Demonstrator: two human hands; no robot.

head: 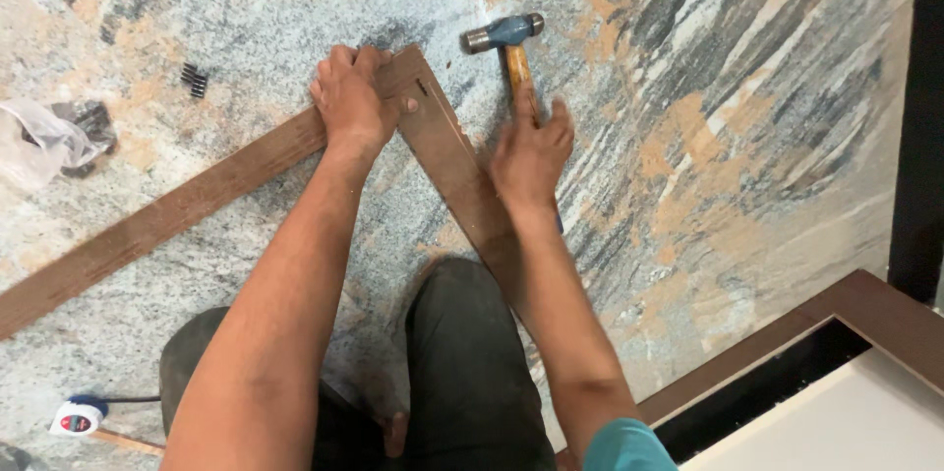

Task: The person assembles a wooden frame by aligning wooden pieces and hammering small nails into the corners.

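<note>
Marbled stone flooring [747, 137], streaked grey, blue and rust-orange, fills the view, and the person crouches on it with dark-trousered knees [462, 363] drawn up. Two brown wooden strips meet at a mitred corner ahead of them: the long strip [167, 210] runs off to the lower left, the shorter strip [462, 176] slants down toward the knees. The left hand [352, 97] lies fingers-curled over the corner joint, pressing down on the end of the long strip, thumb pointing at a small dark slot in the joint. The right hand [531, 156] is closed round the wooden handle of a ball-peen hammer [506, 38], whose blue-grey steel head sits just beyond the corner, apart from the wood. Well to the left lie a crumpled clear plastic bag [44, 142] and a small dark cluster of nails [195, 80]. A tape measure [77, 419] rests by the left knee. At lower right stands a brown-edged white panel [846, 412].
</note>
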